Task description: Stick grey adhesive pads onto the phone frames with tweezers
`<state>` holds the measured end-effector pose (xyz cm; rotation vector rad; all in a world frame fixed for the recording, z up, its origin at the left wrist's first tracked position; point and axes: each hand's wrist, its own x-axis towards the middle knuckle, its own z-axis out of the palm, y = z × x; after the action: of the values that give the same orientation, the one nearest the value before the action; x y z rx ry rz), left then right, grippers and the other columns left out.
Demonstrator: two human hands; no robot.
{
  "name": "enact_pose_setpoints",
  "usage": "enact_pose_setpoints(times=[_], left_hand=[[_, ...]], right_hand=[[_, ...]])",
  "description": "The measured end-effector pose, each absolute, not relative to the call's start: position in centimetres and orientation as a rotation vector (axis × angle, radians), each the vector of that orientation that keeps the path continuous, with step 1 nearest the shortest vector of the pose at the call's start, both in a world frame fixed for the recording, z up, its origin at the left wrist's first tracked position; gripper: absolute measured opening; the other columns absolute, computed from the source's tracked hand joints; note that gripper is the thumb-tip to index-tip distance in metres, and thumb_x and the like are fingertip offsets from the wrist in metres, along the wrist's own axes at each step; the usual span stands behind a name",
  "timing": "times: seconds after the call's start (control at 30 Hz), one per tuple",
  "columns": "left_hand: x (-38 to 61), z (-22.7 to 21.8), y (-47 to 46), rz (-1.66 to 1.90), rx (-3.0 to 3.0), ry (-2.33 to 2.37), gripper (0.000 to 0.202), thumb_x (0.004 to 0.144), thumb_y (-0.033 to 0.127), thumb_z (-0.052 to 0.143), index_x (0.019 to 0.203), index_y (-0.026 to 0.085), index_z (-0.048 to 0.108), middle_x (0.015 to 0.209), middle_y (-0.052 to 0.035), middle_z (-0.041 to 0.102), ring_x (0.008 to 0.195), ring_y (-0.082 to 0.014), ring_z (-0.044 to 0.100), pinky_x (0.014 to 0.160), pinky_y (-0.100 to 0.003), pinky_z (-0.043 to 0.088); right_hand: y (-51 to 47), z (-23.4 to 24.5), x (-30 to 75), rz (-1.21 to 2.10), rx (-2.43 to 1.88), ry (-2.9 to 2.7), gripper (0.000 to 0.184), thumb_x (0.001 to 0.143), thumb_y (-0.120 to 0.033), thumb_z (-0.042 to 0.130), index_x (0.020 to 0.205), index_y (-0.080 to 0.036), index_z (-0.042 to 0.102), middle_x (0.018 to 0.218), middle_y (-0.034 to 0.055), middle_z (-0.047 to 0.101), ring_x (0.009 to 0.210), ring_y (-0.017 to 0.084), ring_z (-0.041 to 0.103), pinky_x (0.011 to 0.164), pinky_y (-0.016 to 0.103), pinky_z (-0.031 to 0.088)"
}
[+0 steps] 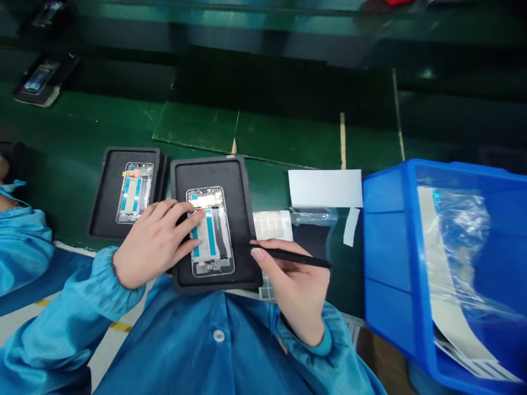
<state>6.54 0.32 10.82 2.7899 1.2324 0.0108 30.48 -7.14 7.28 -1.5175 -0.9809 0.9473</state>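
A phone frame [211,233] with blue strips lies in a black tray [214,175] right in front of me. My left hand [154,241] rests on the frame's left side, fingers stretched flat across it. My right hand [294,288] pinches black tweezers [288,255], whose tip points left at the frame's lower right edge. A second phone frame [134,192] lies in another black tray [107,192] to the left.
A blue bin [387,247] holding plastic-wrapped sheets stands at the right. White paper [325,187] and a sheet of small labels [272,224] lie between tray and bin. Another person's blue sleeve [20,241] shows at far left. A further tray [43,79] sits far back left.
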Motion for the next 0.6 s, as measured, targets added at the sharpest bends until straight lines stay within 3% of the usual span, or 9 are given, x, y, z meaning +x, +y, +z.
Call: enact_pose_setpoints(times=[0.33, 0.5, 0.6], left_hand=[[5.3, 10.5, 0.1, 0.154, 2.758, 1.168, 0.037, 0.096, 0.035, 0.056, 0.128, 0.021, 0.067, 0.137, -0.0124, 0.059, 0.125, -0.0327, 0.053, 0.105, -0.054, 0.050], [5.0, 9.3, -1.1, 0.300, 2.678, 1.227, 0.041, 0.096, 0.036, 0.057, 0.133, 0.020, 0.062, 0.140, -0.0124, 0.056, 0.126, -0.0324, 0.052, 0.105, -0.052, 0.048], [5.3, 8.4, -2.8, 0.598, 2.365, 1.627, 0.048, 0.095, 0.035, 0.058, 0.138, 0.016, 0.054, 0.127, -0.0153, 0.058, 0.116, -0.0284, 0.057, 0.098, -0.045, 0.052]], right_hand=[[-8.0, 6.6, 31.2, 0.963, -1.507, -0.946, 0.011, 0.076, -0.025, 0.084, 0.085, -0.023, 0.078, 0.083, 0.0053, 0.080, 0.078, 0.025, 0.077, 0.073, 0.037, 0.065], [-8.4, 5.1, 31.9, 0.888, -1.520, -0.885, 0.017, 0.075, -0.022, 0.085, 0.089, -0.021, 0.076, 0.086, 0.0062, 0.080, 0.074, 0.023, 0.077, 0.070, 0.035, 0.064], [-8.2, 4.7, 31.5, 0.842, -1.450, -0.857, 0.015, 0.076, -0.020, 0.084, 0.088, -0.022, 0.076, 0.086, 0.0053, 0.080, 0.082, 0.025, 0.079, 0.078, 0.037, 0.064]])
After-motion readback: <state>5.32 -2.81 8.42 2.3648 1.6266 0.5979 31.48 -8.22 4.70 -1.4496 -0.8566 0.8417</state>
